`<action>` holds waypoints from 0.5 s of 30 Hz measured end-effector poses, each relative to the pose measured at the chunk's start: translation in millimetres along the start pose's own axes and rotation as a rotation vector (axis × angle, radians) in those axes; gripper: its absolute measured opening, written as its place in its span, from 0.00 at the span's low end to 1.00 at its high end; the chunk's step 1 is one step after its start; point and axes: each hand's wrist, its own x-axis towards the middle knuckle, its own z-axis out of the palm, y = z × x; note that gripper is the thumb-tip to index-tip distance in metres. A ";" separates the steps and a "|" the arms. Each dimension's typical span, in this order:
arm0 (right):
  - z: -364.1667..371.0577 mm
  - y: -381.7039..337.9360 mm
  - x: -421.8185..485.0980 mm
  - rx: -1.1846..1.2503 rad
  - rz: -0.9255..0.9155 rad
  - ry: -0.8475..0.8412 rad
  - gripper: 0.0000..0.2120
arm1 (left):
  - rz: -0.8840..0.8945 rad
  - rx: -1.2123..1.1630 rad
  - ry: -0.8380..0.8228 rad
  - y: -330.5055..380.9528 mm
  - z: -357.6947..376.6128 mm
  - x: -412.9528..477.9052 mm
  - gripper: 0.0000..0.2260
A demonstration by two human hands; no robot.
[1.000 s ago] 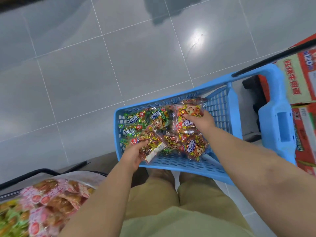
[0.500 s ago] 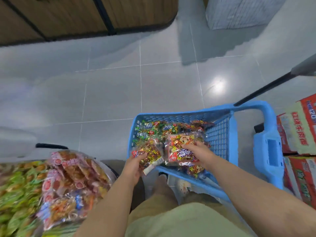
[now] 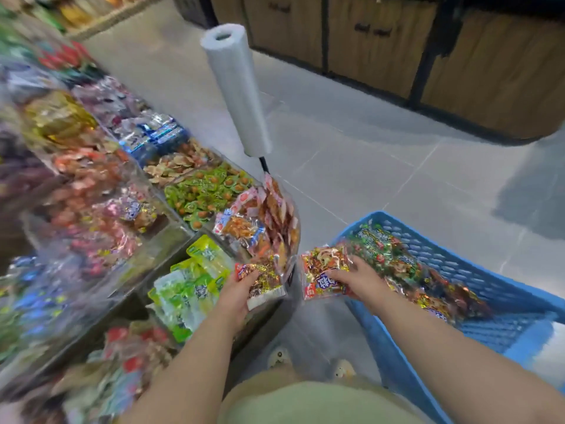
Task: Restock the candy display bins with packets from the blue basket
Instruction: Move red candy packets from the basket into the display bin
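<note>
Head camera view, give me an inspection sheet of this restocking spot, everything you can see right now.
Surface: grey tiled floor, bare where it shows.
Job's things: blue basket at right, holding many packets; display bins at left, filled with mixed sweets, the farther ones blurred.
Clutter: roll of plastic bags on a black pole beside the bins.
Grippers: left hand grips a gold packet at the bins' edge; right hand grips a blue-logo packet between basket and bins.
Cables: nothing seen.
Surroundings: wooden cabinets across the aisle.
</note>
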 end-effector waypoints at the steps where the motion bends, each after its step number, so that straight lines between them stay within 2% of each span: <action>1: 15.0 -6.6 -0.4 -0.012 -0.017 -0.040 0.23 | 0.012 -0.045 0.041 2.2 -15.9 -5.4 0.15; 4: 63.5 -25.8 3.1 -0.039 -0.059 -0.093 0.21 | 0.069 -0.136 0.130 9.3 -61.9 -15.0 0.18; 7: 121.0 -49.0 4.7 -0.104 -0.108 -0.189 0.27 | 0.160 -0.158 0.257 18.3 -111.3 -24.5 0.16; 10: 181.7 -71.3 0.2 -0.083 -0.079 -0.276 0.31 | 0.229 -0.289 0.305 32.9 -160.5 -32.3 0.13; 13: 238.6 -87.3 -0.2 0.018 -0.033 -0.342 0.28 | 0.284 -0.367 0.346 52.1 -207.0 -35.1 0.11; 15: 272.7 -96.8 0.3 0.030 -0.026 -0.351 0.18 | 0.322 -0.431 0.374 68.7 -235.0 -34.9 0.09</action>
